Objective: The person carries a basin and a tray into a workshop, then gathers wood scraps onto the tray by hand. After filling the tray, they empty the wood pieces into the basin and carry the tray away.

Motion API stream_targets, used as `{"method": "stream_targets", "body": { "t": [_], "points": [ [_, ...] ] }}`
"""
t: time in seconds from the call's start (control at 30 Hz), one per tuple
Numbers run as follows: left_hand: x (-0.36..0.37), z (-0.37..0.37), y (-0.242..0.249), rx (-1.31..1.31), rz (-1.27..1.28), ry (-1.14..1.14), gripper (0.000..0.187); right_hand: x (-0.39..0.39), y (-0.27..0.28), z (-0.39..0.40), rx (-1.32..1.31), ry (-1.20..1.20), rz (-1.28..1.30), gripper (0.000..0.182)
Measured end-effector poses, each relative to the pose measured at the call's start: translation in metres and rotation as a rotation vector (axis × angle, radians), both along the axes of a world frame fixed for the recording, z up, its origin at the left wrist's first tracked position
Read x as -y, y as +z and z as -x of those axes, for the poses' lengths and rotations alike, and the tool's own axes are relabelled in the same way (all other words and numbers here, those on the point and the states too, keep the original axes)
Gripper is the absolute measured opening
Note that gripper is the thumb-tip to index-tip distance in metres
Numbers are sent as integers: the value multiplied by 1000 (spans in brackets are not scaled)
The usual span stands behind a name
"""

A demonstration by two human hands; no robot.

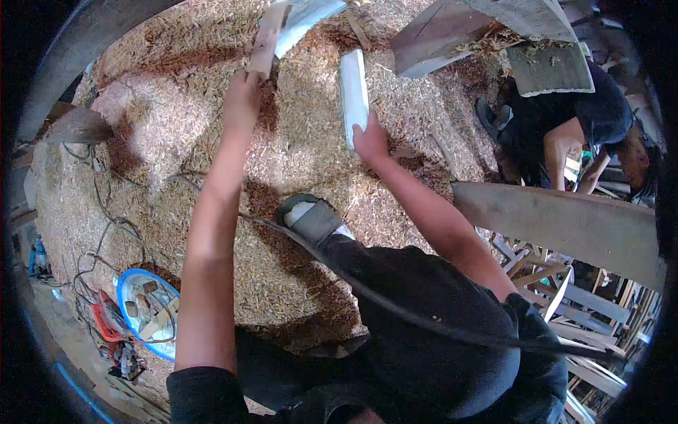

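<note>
Currently gripping a narrow brown wood piece (268, 44) in the left hand (242, 100), with fingers closed round its near end and its far end up at the top edge of view. Overlapping, as seen from here, a wider pale board (311, 20); cannot tell whether touching it. Gripping a short pale-faced board (354, 88) in the right hand (371, 140), with thumb over its near end and fingers mostly hidden. Holding both pieces well forward of the body, apart, above a floor covered in wood shavings (304, 127); cannot tell whether resting on it.

Beyond, between the two held pieces, can see a small wood strip (358, 32) on the shavings. Farther right, a large timber (441, 39); nearer, a long beam (558, 220) beside the right arm. Behind that beam, can make out a co-worker (600, 106) in dark clothes, bent over with arms lowered.

Below the beam, a jumble of scrap lumber (590, 304). Off left, a blue-rimmed basin (121, 293) holding wood offcuts (152, 311), near a red object (106, 318), too unclear to name. Across the leg, trailing at a slant, a dark cable (494, 340); just beside it, a sandalled foot (311, 220).
</note>
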State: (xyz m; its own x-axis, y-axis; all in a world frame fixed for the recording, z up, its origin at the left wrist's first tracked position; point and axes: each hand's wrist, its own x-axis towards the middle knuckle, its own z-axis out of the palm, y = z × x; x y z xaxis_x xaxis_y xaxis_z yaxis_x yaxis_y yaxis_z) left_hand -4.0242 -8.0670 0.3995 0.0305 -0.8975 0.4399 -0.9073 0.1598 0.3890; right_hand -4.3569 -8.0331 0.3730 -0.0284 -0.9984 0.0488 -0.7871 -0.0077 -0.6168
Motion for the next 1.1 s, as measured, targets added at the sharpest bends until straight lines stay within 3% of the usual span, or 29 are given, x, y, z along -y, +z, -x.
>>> {"method": "stream_targets", "body": {
  "t": [0.1,0.17,0.23,0.3,0.33,0.4,0.47,0.53,0.6,0.67,0.77,0.9,0.93,1.07,1.1],
  "points": [
    [-27,-1,19,-154,71,-22,28,-11,12,10,20,-71,-58,50],
    [-61,-5,40,-251,181,56,33,-22,12,24,88,-176,118,48],
    [-101,-18,58,-315,139,115,27,-27,33,37,55,-176,114,48],
    [-145,-34,74,-376,98,182,21,-18,23,65,-218,-202,188,40],
    [-168,-43,82,-385,77,265,18,-11,23,71,-209,-190,186,40],
    [-214,-64,85,-384,53,364,15,3,23,78,-303,-205,-24,26],
    [-260,-87,76,-732,49,377,11,23,-5,92,-323,-234,-81,25],
    [-296,-99,80,-773,171,338,10,25,-7,91,-241,-281,-80,31],
    [-330,-101,91,-818,295,289,9,21,-11,93,-229,-204,-69,25],
    [-364,-96,100,-821,228,552,14,10,-7,87,-240,-9,-10,18],
    [-405,-86,90,-928,205,649,16,-6,-5,46,-409,58,-36,26],
    [-442,-70,80,-838,89,703,16,-24,9,11,-350,162,154,25],
    [-448,-72,65,-839,107,688,17,-30,22,1,-374,101,26,28],
    [-454,-58,68,-863,133,692,16,-28,2,-7,-359,146,111,28],
    [-454,-55,71,-868,131,692,16,-30,9,-15,-345,157,12,29]
  ]
}}
